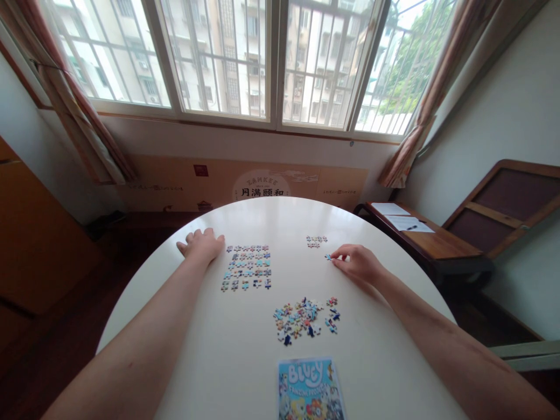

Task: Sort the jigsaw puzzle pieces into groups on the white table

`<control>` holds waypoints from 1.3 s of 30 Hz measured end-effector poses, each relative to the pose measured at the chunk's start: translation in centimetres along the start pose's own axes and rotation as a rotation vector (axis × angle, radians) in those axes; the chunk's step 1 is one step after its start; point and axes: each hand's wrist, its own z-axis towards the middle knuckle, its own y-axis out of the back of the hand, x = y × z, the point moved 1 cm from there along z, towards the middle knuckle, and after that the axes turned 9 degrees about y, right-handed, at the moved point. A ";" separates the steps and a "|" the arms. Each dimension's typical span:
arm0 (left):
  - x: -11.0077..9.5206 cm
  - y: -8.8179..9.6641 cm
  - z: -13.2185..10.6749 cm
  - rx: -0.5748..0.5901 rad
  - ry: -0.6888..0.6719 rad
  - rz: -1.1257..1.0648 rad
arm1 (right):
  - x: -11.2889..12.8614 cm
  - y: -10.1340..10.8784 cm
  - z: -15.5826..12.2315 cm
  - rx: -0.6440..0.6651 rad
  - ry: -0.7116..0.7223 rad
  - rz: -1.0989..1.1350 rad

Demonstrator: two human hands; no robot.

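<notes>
Right of the middle of the frame, the right hand (356, 261) has a small blue puzzle piece (328, 257) pinched between thumb and finger, at or just over the white table (376, 350). The left hand (201, 242), left of the middle, has its fingers apart and rests on the table with nothing in it that I can see. Just beside it are neat rows of pieces (251, 264). A little group of pieces (314, 238) lies near the right hand, a bit higher up, and a messy pile (308, 312) sits below the middle. The piece looks light, thin and stiff, like card. It could be a bit slippery, and its knobs might bend if squeezed hard, so a soft pinch on its side edges should be best.
</notes>
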 end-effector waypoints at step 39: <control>-0.2 0.6 -0.4 0.029 0.014 0.018 | 1.6 -2.6 1.8 0.256 -0.214 -0.117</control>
